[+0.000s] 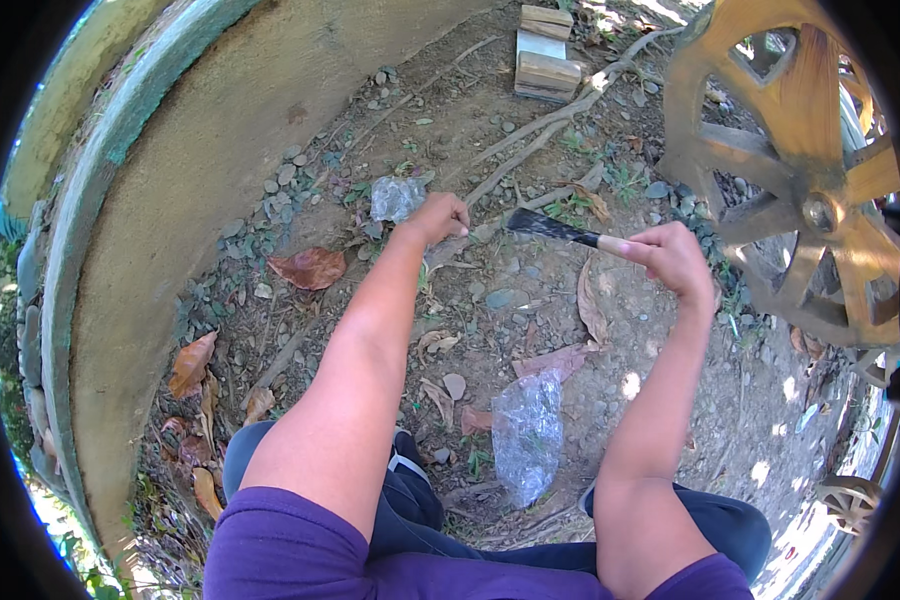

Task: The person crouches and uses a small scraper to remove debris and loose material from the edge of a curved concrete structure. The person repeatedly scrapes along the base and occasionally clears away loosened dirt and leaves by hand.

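My right hand [671, 259] grips the pale handle of a small hand tool [551, 225]. Its dark, speckled head widens toward the tip and points left, above the soil. My left hand [441, 217] is low over the ground with its fingers curled; whether anything is between them is hidden. Just beside that hand and wrist lies a crumpled piece of clear plastic [397, 199]. A larger clear plastic sheet or bag [526, 439] rests on the dirt between my feet.
A curved concrete wall [195, 180] runs along the left. Wooden spoked wheels [817, 210] stand at the right. Exposed roots [540, 127] cross the ground toward a small wood-and-white object [546, 56]. Dry leaves [307, 268], stones and small plants dot the soil.
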`<state>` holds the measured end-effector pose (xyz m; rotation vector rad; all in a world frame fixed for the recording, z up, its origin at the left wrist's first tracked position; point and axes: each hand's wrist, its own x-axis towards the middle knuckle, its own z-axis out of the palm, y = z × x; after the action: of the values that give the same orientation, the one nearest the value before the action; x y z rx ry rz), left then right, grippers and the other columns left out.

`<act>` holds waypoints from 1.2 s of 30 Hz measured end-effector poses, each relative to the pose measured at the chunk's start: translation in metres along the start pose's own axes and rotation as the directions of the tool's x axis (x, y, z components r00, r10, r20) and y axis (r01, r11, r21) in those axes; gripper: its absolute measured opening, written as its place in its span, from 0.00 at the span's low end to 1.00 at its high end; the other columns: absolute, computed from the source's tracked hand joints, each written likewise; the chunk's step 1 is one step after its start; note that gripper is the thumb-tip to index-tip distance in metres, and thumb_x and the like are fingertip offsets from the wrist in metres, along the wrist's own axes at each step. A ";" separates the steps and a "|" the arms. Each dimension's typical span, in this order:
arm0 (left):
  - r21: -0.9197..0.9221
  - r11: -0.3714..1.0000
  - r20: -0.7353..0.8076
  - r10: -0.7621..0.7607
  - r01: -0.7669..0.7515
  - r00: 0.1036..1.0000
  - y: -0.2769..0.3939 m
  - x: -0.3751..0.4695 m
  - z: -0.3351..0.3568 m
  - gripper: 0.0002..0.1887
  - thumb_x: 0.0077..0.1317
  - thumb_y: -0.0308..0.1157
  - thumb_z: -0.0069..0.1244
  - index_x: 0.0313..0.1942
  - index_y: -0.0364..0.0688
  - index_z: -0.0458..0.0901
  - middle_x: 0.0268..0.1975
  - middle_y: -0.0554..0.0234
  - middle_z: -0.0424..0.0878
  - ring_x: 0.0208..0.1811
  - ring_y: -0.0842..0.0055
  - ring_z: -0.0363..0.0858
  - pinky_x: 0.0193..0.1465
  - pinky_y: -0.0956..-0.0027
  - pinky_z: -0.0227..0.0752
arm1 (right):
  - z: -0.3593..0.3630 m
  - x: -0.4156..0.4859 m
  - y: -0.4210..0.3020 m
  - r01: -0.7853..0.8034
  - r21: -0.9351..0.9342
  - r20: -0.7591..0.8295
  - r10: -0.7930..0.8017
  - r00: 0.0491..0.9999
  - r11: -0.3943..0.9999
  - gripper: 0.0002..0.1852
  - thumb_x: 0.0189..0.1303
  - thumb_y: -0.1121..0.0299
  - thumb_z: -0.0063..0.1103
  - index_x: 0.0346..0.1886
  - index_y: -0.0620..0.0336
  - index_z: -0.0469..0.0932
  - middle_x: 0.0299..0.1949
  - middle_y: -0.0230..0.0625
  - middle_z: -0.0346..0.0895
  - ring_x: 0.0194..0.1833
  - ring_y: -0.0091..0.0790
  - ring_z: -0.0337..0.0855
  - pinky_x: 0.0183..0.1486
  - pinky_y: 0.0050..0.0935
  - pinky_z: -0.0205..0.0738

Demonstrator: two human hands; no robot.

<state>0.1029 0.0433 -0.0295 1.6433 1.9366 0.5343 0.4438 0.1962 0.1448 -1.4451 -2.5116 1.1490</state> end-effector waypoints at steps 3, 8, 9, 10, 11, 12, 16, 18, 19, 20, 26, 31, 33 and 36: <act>-0.073 0.981 -0.091 -0.188 0.182 0.978 -0.001 0.001 0.005 0.10 0.51 0.31 0.65 0.32 0.39 0.85 0.32 0.52 0.85 0.37 0.61 0.83 0.43 0.62 0.73 | -0.017 -0.010 -0.019 -0.105 -0.007 0.025 0.105 0.994 0.994 0.17 0.47 0.58 0.72 0.34 0.61 0.87 0.18 0.33 0.79 0.18 0.22 0.73 0.22 0.27 0.65; -0.096 0.955 -0.244 -0.297 0.281 0.923 -0.005 -0.003 0.002 0.07 0.57 0.31 0.60 0.31 0.37 0.85 0.33 0.48 0.85 0.36 0.60 0.84 0.42 0.62 0.74 | 0.027 0.007 -0.040 -0.048 -0.005 0.109 0.048 0.993 0.999 0.16 0.48 0.57 0.71 0.31 0.61 0.87 0.16 0.34 0.78 0.17 0.24 0.73 0.25 0.28 0.68; -0.075 0.955 -0.289 -0.295 0.286 0.911 -0.007 -0.003 0.000 0.07 0.57 0.31 0.59 0.32 0.37 0.84 0.33 0.48 0.85 0.36 0.60 0.84 0.42 0.62 0.74 | 0.042 0.012 -0.041 -0.060 0.003 0.087 0.059 0.994 0.998 0.16 0.48 0.57 0.71 0.30 0.61 0.87 0.16 0.35 0.78 0.18 0.24 0.74 0.26 0.28 0.69; -0.051 0.949 -0.335 -0.310 0.311 0.890 -0.010 -0.003 -0.003 0.06 0.57 0.30 0.59 0.32 0.37 0.84 0.33 0.48 0.85 0.36 0.60 0.84 0.42 0.62 0.74 | 0.054 0.017 -0.039 -0.060 0.037 0.116 0.055 0.992 0.998 0.16 0.49 0.57 0.71 0.30 0.61 0.87 0.16 0.35 0.78 0.18 0.25 0.74 0.27 0.29 0.70; -0.026 0.945 -0.380 -0.311 0.326 0.871 -0.013 -0.002 -0.006 0.06 0.58 0.30 0.58 0.32 0.37 0.84 0.33 0.47 0.85 0.36 0.60 0.84 0.43 0.62 0.74 | 0.061 0.021 -0.036 -0.054 0.027 0.063 0.053 0.997 0.998 0.15 0.50 0.57 0.70 0.29 0.61 0.87 0.15 0.33 0.76 0.17 0.23 0.72 0.25 0.28 0.66; -0.029 0.943 -0.347 -0.321 0.332 0.881 -0.017 -0.002 -0.009 0.07 0.57 0.30 0.59 0.34 0.37 0.84 0.34 0.49 0.85 0.37 0.60 0.84 0.43 0.62 0.75 | 0.068 0.023 -0.034 -0.040 0.041 0.060 0.038 0.997 0.998 0.15 0.51 0.57 0.69 0.28 0.61 0.87 0.14 0.31 0.74 0.16 0.22 0.69 0.22 0.27 0.63; -0.257 0.952 -0.041 -0.181 0.165 0.983 -0.023 -0.003 -0.013 0.13 0.55 0.32 0.62 0.40 0.39 0.83 0.39 0.53 0.85 0.41 0.59 0.83 0.47 0.61 0.74 | 0.059 0.017 -0.021 -0.032 0.138 0.136 0.013 0.991 0.990 0.15 0.53 0.57 0.67 0.28 0.62 0.86 0.12 0.29 0.71 0.14 0.20 0.66 0.18 0.25 0.58; -0.340 0.931 0.080 -0.109 0.130 0.991 -0.018 -0.009 -0.012 0.18 0.53 0.34 0.64 0.44 0.42 0.83 0.42 0.55 0.85 0.45 0.59 0.82 0.50 0.61 0.73 | 0.039 0.009 -0.018 -0.107 0.156 0.124 0.088 0.988 0.982 0.15 0.54 0.58 0.66 0.28 0.63 0.85 0.12 0.29 0.71 0.13 0.19 0.65 0.17 0.23 0.56; -0.318 0.937 0.081 -0.127 0.147 0.989 -0.013 -0.012 -0.007 0.20 0.52 0.35 0.65 0.45 0.43 0.82 0.43 0.55 0.84 0.46 0.59 0.81 0.52 0.60 0.72 | 0.027 0.005 -0.016 -0.120 0.177 0.131 0.098 0.987 0.977 0.15 0.54 0.58 0.65 0.27 0.64 0.85 0.12 0.29 0.71 0.13 0.19 0.65 0.16 0.22 0.55; -0.294 0.941 0.072 -0.149 0.164 0.986 -0.006 -0.014 -0.003 0.22 0.51 0.37 0.66 0.47 0.45 0.82 0.43 0.56 0.83 0.48 0.59 0.80 0.54 0.60 0.71 | 0.015 0.002 -0.015 -0.110 0.185 0.095 0.094 0.991 0.976 0.15 0.54 0.58 0.65 0.27 0.64 0.85 0.12 0.28 0.70 0.13 0.18 0.64 0.16 0.21 0.55; 0.105 0.993 -0.127 -0.048 0.061 0.991 0.012 -0.017 0.011 0.19 0.47 0.38 0.68 0.41 0.47 0.85 0.39 0.53 0.82 0.47 0.57 0.79 0.53 0.60 0.70 | -0.019 -0.009 -0.014 -0.114 0.239 -0.029 0.125 0.992 0.964 0.15 0.52 0.61 0.66 0.30 0.66 0.86 0.12 0.29 0.70 0.13 0.19 0.65 0.17 0.22 0.56; -0.104 0.979 -0.078 -0.185 0.177 0.980 0.004 -0.007 0.014 0.12 0.54 0.36 0.63 0.35 0.41 0.84 0.36 0.46 0.84 0.39 0.52 0.82 0.43 0.59 0.73 | 0.001 -0.005 -0.018 -0.097 0.221 0.039 0.091 0.995 0.970 0.14 0.55 0.59 0.65 0.33 0.63 0.86 0.13 0.26 0.70 0.13 0.16 0.63 0.15 0.20 0.54; 0.030 0.982 -0.186 -0.179 0.188 0.966 0.005 -0.003 0.019 0.10 0.57 0.34 0.61 0.35 0.39 0.83 0.34 0.45 0.84 0.37 0.51 0.82 0.41 0.58 0.73 | 0.003 -0.004 -0.019 -0.089 0.200 0.056 0.079 0.995 0.976 0.14 0.55 0.60 0.65 0.33 0.63 0.86 0.13 0.26 0.70 0.13 0.16 0.64 0.16 0.21 0.54; 0.055 0.926 -0.327 -0.336 0.372 0.883 0.007 0.000 0.022 0.08 0.59 0.33 0.58 0.34 0.38 0.82 0.35 0.46 0.84 0.39 0.51 0.82 0.43 0.56 0.72 | -0.005 -0.009 -0.025 -0.078 0.155 0.062 0.069 0.996 0.985 0.14 0.53 0.61 0.66 0.32 0.63 0.86 0.13 0.27 0.70 0.14 0.18 0.65 0.17 0.23 0.56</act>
<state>0.1223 0.0436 -0.0422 1.2759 2.4770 0.5665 0.4321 0.1851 0.1668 -1.4964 -2.3583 1.3843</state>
